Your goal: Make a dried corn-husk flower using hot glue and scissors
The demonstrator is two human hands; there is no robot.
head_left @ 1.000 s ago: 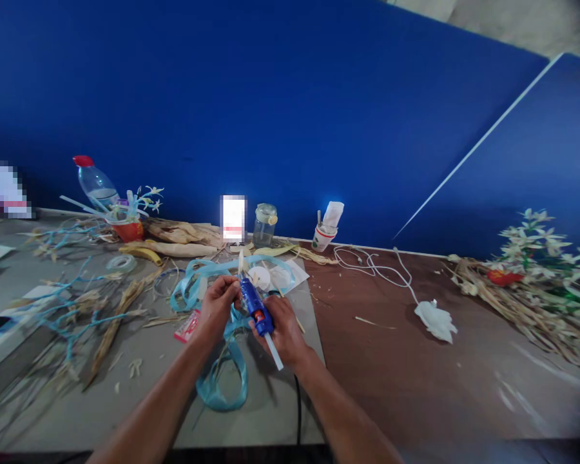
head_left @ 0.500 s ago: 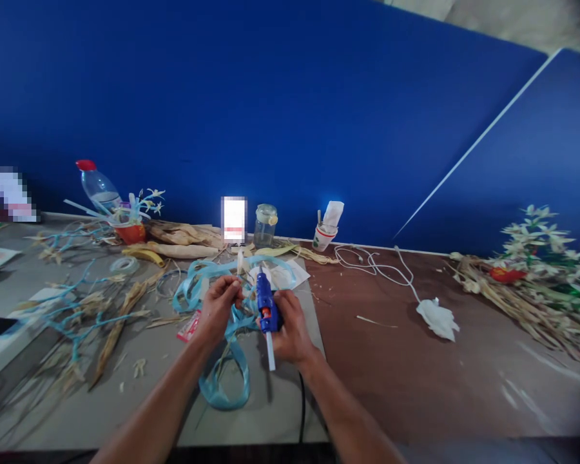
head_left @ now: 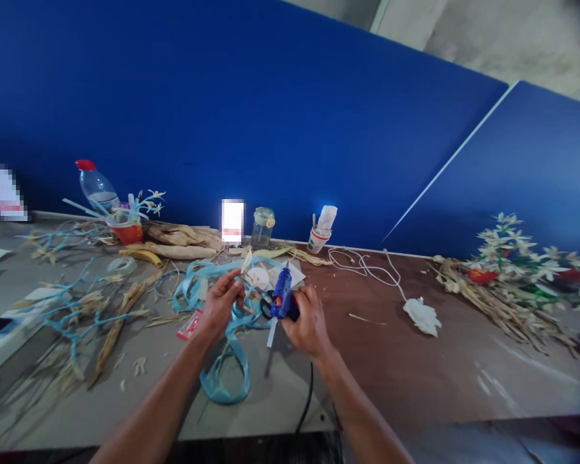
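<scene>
My right hand (head_left: 308, 320) is wrapped round the grip of a blue hot glue gun (head_left: 282, 293), whose nozzle points away from me. A pale glue stick (head_left: 271, 333) sticks out of its back end. My left hand (head_left: 226, 298) is pinched on a small whitish petal-like piece (head_left: 247, 261), which rises above the fingertips; its lower end is hidden by the fingers. Light-blue ribbon (head_left: 239, 370) lies in loops beneath and in front of both hands. Behind them are a round white piece (head_left: 258, 278) and a white paper sheet (head_left: 296, 273).
Blue-stemmed branches (head_left: 84, 320) and dried husks (head_left: 183, 240) spread over the left side. A glass jar (head_left: 263, 231), a paper cup (head_left: 318, 240) and a lit screen (head_left: 232, 222) stand along the blue partition (head_left: 222, 116). White cable (head_left: 367, 269) and a flower bundle (head_left: 507, 283) lie right.
My right hand has moved the glue gun to the right, away from my left hand. The petal-like piece now shows more clearly above my left fingers. The view has shifted slightly right.
</scene>
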